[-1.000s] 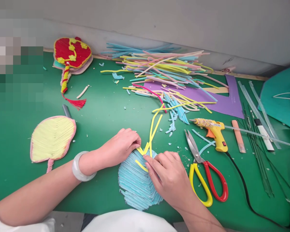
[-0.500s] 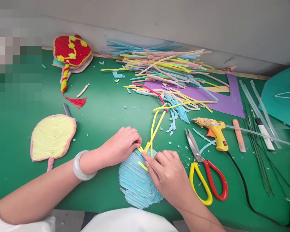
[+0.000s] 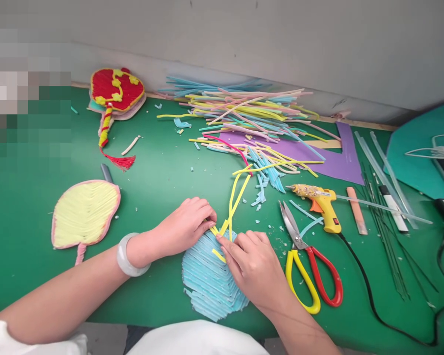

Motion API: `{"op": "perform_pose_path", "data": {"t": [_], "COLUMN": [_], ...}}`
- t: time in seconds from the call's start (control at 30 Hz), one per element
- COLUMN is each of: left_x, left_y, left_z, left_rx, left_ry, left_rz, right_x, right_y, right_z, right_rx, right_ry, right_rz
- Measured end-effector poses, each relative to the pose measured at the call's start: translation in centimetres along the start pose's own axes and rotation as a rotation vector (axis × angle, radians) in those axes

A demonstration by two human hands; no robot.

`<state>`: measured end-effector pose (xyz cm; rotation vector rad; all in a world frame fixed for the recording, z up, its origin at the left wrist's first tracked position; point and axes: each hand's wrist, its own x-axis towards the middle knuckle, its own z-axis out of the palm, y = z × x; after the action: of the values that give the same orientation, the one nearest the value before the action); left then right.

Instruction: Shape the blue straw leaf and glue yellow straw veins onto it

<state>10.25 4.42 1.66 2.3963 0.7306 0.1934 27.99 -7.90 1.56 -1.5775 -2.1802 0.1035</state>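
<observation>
Over the table's near edge lies a rounded blue panel [image 3: 210, 283] made of pipe cleaners laid side by side in slanting rows. My left hand [image 3: 192, 222], with a pale bangle [image 3: 128, 254] on its wrist, pinches yellow pipe cleaners [image 3: 231, 209] at the panel's upper edge. From the right, my right hand [image 3: 253, 264] rests on the panel, its thumb and index finger closed on the same yellow pieces. Their long ends stick out away from me, and a short end shows below the right fingertips. The exact grip between the fingertips is partly hidden.
Right of my hands lie scissors [image 3: 299, 246] and a yellow hot glue gun [image 3: 320, 202] with a black cord. Loose pipe cleaners [image 3: 240, 108] are heaped at the back over purple sheet [image 3: 344, 162]. A yellow leaf-shaped fan [image 3: 85, 214] and a red fan [image 3: 118, 88] lie left.
The camera view has shifted slightly, so the things at the back sit lower. Both hands keep their pinch on the yellow pipe cleaners, with hardly any movement.
</observation>
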Motion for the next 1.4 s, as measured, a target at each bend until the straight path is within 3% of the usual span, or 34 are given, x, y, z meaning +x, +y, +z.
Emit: {"op": "perform_pose_path", "data": {"t": [0.53, 0.8, 1.0, 1.23, 1.4], "left_x": [-0.2, -0.1, -0.1, -0.3, -0.6], "left_y": [-0.3, -0.5, -0.5, -0.7, -1.0], "left_z": [0.2, 0.3, 0.2, 0.1, 0.2], "left_rx": [-0.025, -0.036, -0.051, -0.113, -0.154], "left_ry": [0.034, 0.039, 0.033, 0.058, 0.091], "left_rz": [0.008, 0.019, 0.024, 0.027, 0.04], "right_x": [0.1, 0.1, 0.1, -0.1, 0.2], "right_y": [0.1, 0.5, 1.2, 1.4, 0.9], "right_z": [-0.2, -1.2, -1.0, 0.3, 1.1], "right_rx": [0.045, 0.205, 0.202, 0.101, 0.059], "right_ry": [0.044, 0.19, 0.252, 0.072, 0.011], "right_rz": [0.004, 0.145, 0.266, 0.382, 0.414]}}
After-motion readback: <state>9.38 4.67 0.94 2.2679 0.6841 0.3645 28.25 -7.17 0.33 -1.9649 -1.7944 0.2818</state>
